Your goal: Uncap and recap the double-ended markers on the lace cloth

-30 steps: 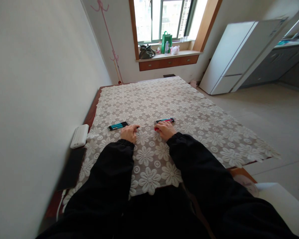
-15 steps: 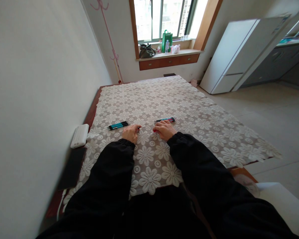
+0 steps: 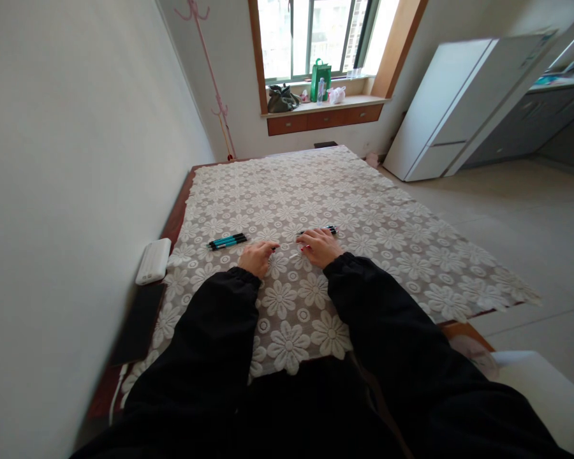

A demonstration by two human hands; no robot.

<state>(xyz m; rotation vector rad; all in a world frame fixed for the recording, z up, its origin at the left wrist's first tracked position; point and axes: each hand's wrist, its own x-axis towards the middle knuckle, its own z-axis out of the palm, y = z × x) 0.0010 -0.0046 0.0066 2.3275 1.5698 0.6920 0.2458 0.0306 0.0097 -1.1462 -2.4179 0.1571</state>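
On the lace tablecloth, my left hand is closed, thumb and fingertips pinching a small dark piece whose kind I cannot make out. A short way to the right, my right hand curls in a pinch, with a small pinkish-red piece at the fingertips; most of it is hidden. Just beyond its knuckles lie several pens, partly covered by the hand. Left of my left hand, a group of teal and black pens lies side by side. The two hands do not touch.
The lace cloth covers a long table. A white power bank and a dark phone-like slab with a white cable lie along the left wall. A white fridge stands beyond, right of the window sill.
Both hands have shifted slightly to the right. The fingers of my right hand have spread and lifted a little over the pens. The pens on the left have stayed put.
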